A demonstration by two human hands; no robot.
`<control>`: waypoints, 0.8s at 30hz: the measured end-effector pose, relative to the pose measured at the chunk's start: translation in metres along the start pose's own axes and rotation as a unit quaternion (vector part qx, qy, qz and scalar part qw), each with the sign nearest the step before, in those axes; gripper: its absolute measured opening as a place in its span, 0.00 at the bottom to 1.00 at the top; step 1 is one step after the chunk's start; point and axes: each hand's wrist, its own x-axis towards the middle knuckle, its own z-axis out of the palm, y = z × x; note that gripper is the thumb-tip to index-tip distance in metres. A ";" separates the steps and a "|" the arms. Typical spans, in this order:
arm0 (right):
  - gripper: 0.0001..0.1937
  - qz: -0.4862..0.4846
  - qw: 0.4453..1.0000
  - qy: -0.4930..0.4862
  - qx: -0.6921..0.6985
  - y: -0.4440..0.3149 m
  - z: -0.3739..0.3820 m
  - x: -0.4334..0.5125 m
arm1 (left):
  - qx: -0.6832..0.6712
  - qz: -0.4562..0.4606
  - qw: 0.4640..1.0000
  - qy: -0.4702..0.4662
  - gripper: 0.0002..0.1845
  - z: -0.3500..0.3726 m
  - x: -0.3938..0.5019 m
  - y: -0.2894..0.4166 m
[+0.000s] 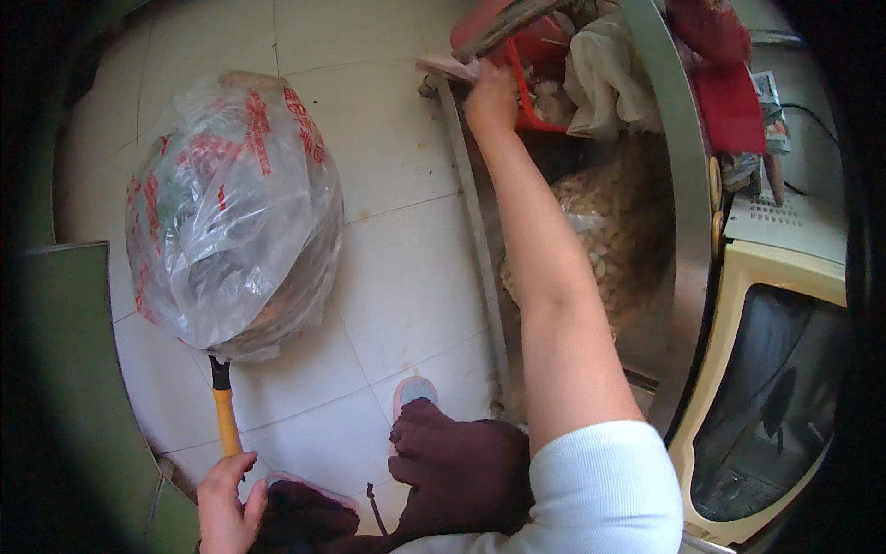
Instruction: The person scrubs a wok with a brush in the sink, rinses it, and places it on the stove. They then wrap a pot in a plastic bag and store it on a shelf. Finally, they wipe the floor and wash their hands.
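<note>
A wok-like pan wrapped in a clear plastic bag (235, 208) with red printing is at the left. Its yellow handle (225, 419) points toward me, and the fingers of my left hand (225, 502) curl over the handle's end, thumb apart. My right hand (495, 97) reaches into the lower space of a metal-framed stand, at the near side of a red plastic basket (524, 90). A pale pinkish flat thing (448, 68) shows at its fingertips. Blur keeps me from telling whether the hand grips it. A grey-brown bar (509, 28) crosses just above.
Inside the stand are a whitish bag (602, 76) and a transparent bag of pale pieces, perhaps garlic (588, 228). The stand's metal edge (678, 208) runs along my right arm. Beyond it stands a cream-framed appliance (734, 388). A green panel (76, 346) bounds the left.
</note>
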 end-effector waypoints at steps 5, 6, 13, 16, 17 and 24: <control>0.23 0.031 0.997 -0.077 -0.005 0.005 0.023 -0.019 | 0.014 0.005 1.000 0.010 0.16 -0.002 -0.004 0.009; 0.23 0.017 0.997 -0.067 -0.030 0.014 0.024 -0.036 | 0.016 0.003 1.000 0.006 0.16 -0.001 -0.004 0.012; 0.22 0.054 0.978 -0.194 0.056 -0.009 -0.042 -0.191 | -0.032 0.007 0.999 0.039 0.16 0.011 -0.005 -0.009; 0.22 0.037 0.983 -0.110 0.139 -0.006 -0.064 -0.163 | -0.047 -0.055 0.997 0.011 0.16 0.019 -0.003 -0.036; 0.18 0.028 0.992 -0.042 0.118 -0.001 -0.065 -0.147 | -0.041 -0.062 0.997 0.006 0.16 0.021 -0.001 -0.038; 0.19 0.209 0.974 -0.089 0.002 0.052 -0.029 -0.161 | -0.037 -0.052 0.996 -0.054 0.15 0.030 0.024 -0.023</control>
